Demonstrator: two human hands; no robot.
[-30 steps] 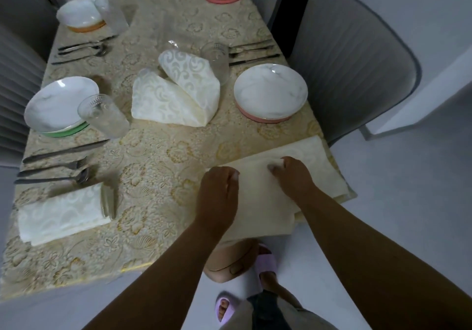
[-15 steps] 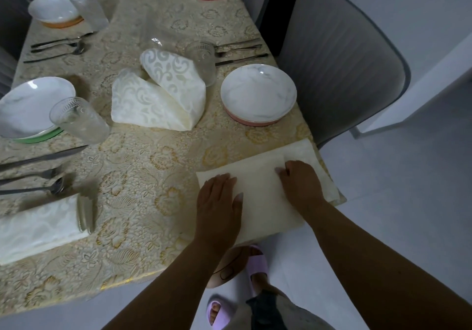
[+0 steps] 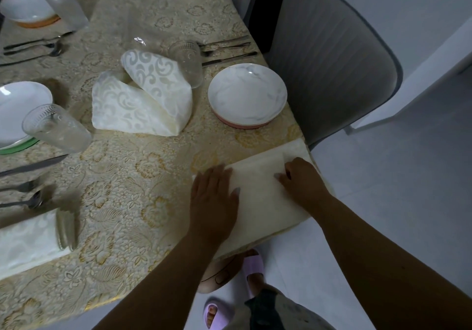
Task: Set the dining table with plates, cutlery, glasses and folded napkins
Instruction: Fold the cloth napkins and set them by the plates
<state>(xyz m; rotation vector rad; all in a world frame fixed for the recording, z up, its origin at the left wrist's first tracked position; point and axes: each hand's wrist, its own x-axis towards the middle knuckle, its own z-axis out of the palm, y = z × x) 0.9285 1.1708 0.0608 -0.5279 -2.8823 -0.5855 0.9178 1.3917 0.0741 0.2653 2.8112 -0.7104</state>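
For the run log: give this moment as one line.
step: folding napkin | left hand: flat, pressing it | right hand: fingers curled on fold | place: table corner near marble plate

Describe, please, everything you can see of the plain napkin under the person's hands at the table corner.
The plain napkin is a cream cloth, smooth and unpatterned, folded into a rough rectangle with a folded layer showing along its far edge. It lies flat on the patterned tablecloth at the near right corner, its near edge overhanging. The left hand presses flat on its left side; the right hand rests on its right side with curled fingers.
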